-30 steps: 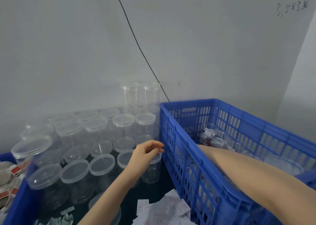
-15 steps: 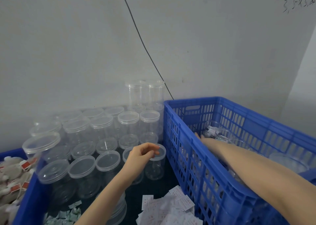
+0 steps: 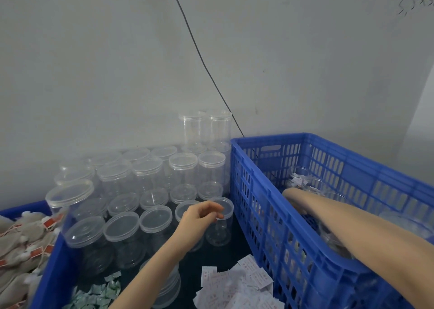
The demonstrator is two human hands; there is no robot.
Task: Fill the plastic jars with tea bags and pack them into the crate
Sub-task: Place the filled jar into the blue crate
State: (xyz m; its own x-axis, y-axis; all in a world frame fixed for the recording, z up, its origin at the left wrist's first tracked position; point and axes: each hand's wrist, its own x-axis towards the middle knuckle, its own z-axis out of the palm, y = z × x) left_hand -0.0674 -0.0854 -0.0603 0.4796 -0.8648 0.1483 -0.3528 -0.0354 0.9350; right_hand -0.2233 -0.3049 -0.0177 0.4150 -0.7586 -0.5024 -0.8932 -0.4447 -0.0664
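**Q:** Near the middle of the frame, what is the left hand (image 3: 199, 217) doing?

**A:** It is reaching over a crowd of clear lidded plastic jars (image 3: 150, 174) filling the left centre. Thumb and fingertips are pinching the lid rim of the nearest jar (image 3: 219, 224), which is standing upright just beside the blue crate (image 3: 256, 214).

**Q:** And the right hand (image 3: 291, 194)?

**A:** It is reaching down inside the crate on the right, among jars already holding tea bags (image 3: 303, 181). The crate wall and the forearm are hiding most of its fingers, so I cannot tell whether it is gripping anything.

**Q:** Where are the loose tea bags?

**A:** They are lying in a blue bin (image 3: 50, 261) at the lower left, tags showing red. Small paper slips (image 3: 237, 290) are lying scattered at the bottom centre.

**Q:** Which step is under way?

**A:** Judging by the grip, the person is picking up an empty jar while settling a packed one. Next, the lid probably needs to come off; the light, slippery jar may call for a steadying second hand.
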